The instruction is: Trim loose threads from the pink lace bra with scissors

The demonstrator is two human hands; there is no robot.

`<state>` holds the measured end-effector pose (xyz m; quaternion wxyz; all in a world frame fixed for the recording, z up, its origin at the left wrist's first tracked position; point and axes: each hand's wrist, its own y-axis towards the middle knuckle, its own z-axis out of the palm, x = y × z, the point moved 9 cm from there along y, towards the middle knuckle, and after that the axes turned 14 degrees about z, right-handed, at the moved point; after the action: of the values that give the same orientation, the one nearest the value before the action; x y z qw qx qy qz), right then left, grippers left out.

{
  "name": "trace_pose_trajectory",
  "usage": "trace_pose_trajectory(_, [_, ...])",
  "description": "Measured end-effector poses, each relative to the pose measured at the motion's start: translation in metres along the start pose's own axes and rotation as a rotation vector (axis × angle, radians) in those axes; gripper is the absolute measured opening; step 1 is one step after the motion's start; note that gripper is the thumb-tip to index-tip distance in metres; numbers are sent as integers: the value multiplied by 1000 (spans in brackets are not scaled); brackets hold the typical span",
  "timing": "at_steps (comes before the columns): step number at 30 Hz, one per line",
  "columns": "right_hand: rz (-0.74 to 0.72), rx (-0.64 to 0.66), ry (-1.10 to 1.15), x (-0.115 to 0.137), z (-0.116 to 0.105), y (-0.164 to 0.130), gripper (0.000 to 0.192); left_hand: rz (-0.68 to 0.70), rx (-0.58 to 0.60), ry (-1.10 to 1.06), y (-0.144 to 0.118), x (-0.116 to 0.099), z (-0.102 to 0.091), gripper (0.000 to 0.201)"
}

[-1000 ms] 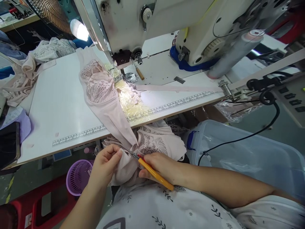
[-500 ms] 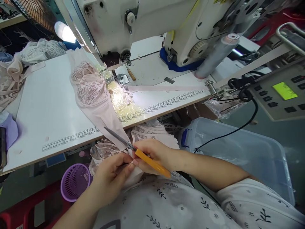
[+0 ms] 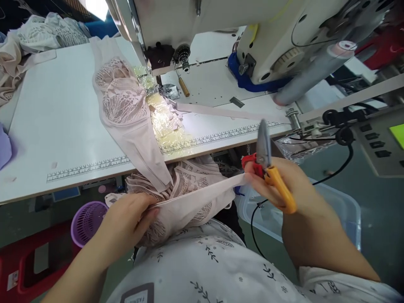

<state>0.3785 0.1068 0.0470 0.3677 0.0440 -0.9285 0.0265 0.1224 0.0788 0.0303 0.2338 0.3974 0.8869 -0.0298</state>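
My left hand pinches one part of a pale pink lace bra over my lap. Its band stretches across to my right hand, whose fingertips grip the far end. The same right hand holds scissors with orange and red handles, blades pointing up and away from the cloth. A second pink lace bra lies on the sewing table by the machine's needle area, its lower end hanging over the front edge. More lace bras are bunched beneath that edge, behind the held one.
The sewing machine stands over the white table, which has a printed ruler along its front. A pink elastic strip runs right. Below are a purple basket, a red stool and a clear plastic bin.
My hands have moved from close together to wide apart, drawing the bra band out between them. The right hand went right, and the scissors turned from pointing left to pointing up.
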Motion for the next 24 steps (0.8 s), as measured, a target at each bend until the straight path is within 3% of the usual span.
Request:
trace_pose_trajectory(3, [91, -86, -122, -11, 2, 5, 20, 49, 49, -9, 9, -10, 3, 14])
trace_pose_trajectory(5, [125, -101, -88, -7, 7, 7, 22, 89, 112, 21, 16, -17, 8, 17])
trace_pose_trajectory(7, [77, 32, 30, 10, 29, 8, 16, 123, 174, 62, 24, -25, 12, 20])
trace_pose_trajectory(9, [-32, 276, 149, 35, 62, 4, 6, 128, 232, 96, 31, -30, 16, 21])
trace_pose_trajectory(11, [-111, 474, 195, 55, 92, -4, 12, 131, 250, 118, 38, -36, 16, 23])
trace_pose_trajectory(15, [-77, 564, 194, 61, 120, -6, 16, 219, 267, 149, 39, -43, 14, 20])
trace_pose_trajectory(20, [-11, 605, 292, 53, 119, -3, 20, 250, 310, 327, 10, -22, -2, 22])
trace_pose_trajectory(24, [25, 621, 309, 48, 116, -1, 21, 36, 195, 416, -22, 14, -34, 18])
